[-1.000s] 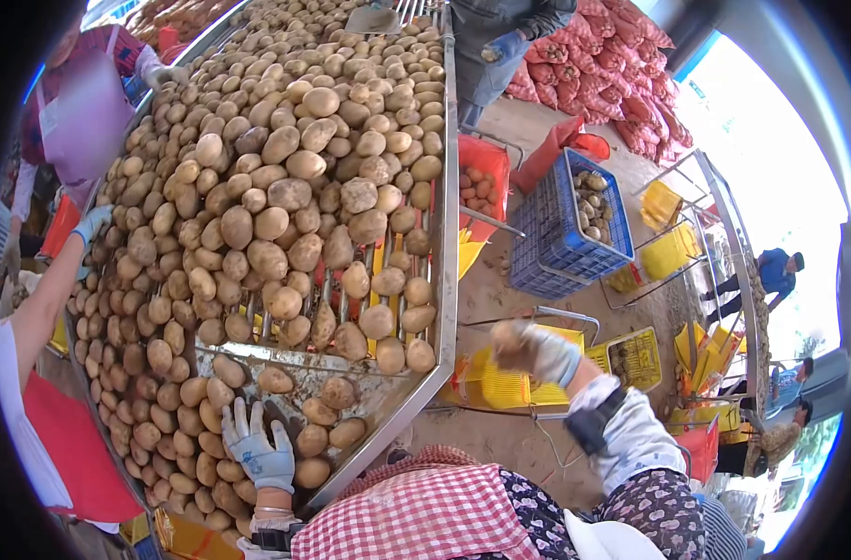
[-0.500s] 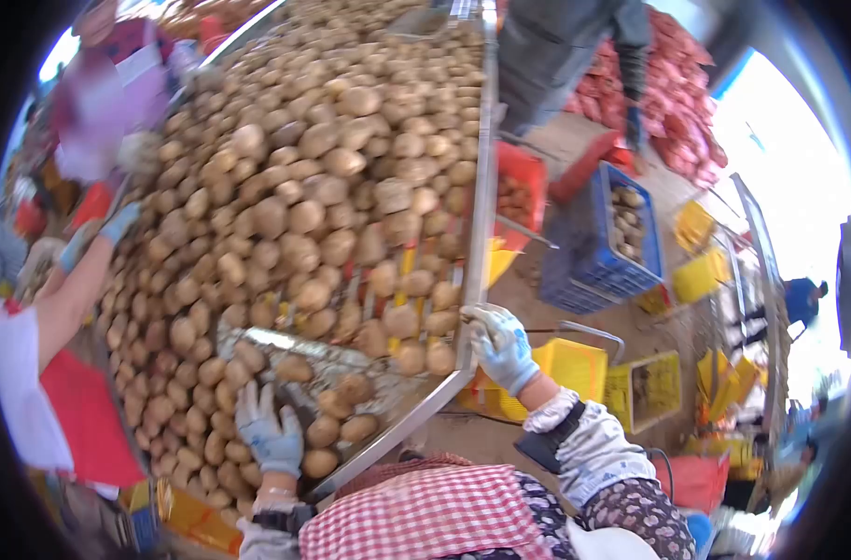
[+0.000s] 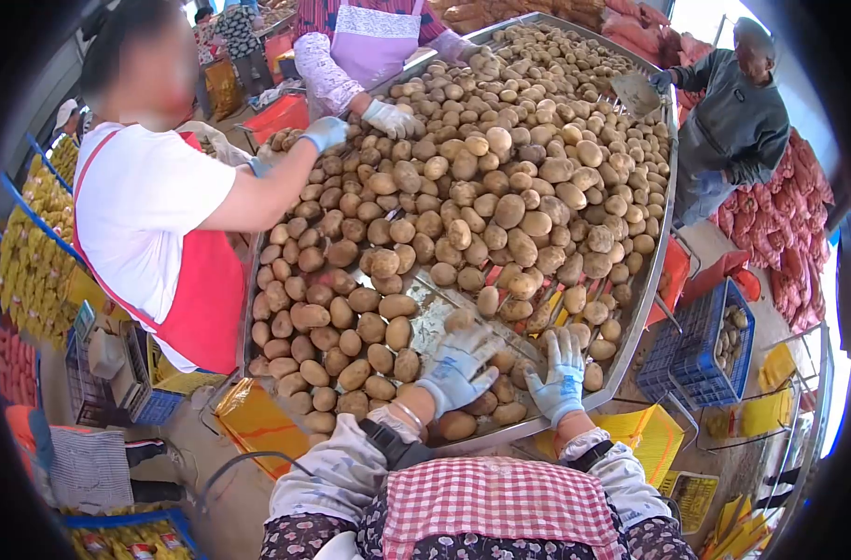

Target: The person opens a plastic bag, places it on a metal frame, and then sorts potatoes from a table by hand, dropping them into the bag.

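Observation:
Potatoes (image 3: 509,211) are heaped over a metal sorting table (image 3: 621,369), thickest toward its far end. My left hand (image 3: 458,369), in a light blue and white glove, lies fingers spread on potatoes near the front edge, close to a bare metal strip (image 3: 430,313). Beside it on the right, my right hand (image 3: 560,378), gloved alike, rests with stretched fingers over potatoes by the near right corner. Neither hand is wrapped around a potato. Under the palms, the potatoes are partly hidden.
A co-worker in a red apron (image 3: 206,299) reaches in from the left; another in a purple apron (image 3: 379,42) works behind. At the right, a person holds a metal scoop (image 3: 636,95). Blue crates (image 3: 696,359), yellow crates (image 3: 645,434) and pink sacks (image 3: 780,224) stand around.
My right hand has moved from the table's right rim onto the potatoes beside my left hand. My left hand stays over potatoes near the front. The head view has turned left and up.

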